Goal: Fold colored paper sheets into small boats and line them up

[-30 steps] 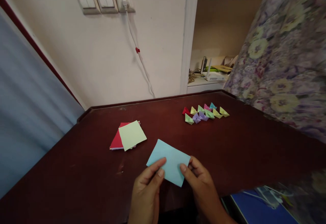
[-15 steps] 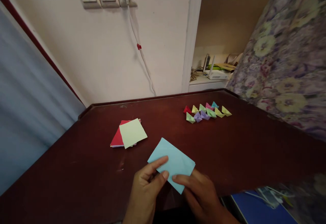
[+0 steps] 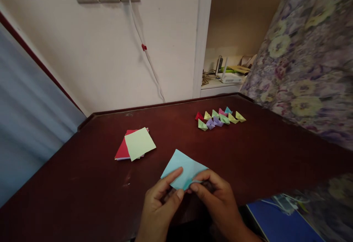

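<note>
Both hands hold a folded sheet of light blue paper [image 3: 182,166] above the near part of the table. My left hand [image 3: 162,198] grips its left side, index finger lying across the top face and thumb at the lower edge. At the right, my right hand [image 3: 216,198] pinches the lower right corner between thumb and index finger, and that corner is bent over towards the middle. The fingers under the paper are hidden.
A stack of coloured square paper [image 3: 139,143] lies left on the dark red table [image 3: 96,183]. Several small folded paper boats [image 3: 217,121] stand in rows at the back right. Behind are a wall cable [image 3: 150,64] and a white router [image 3: 231,78]; a blue surface [image 3: 278,221] shows at lower right.
My right hand has turned and bent the paper's lower right corner up and inward; before, it lay flat. My left hand keeps its grip. The view has shifted slightly.
</note>
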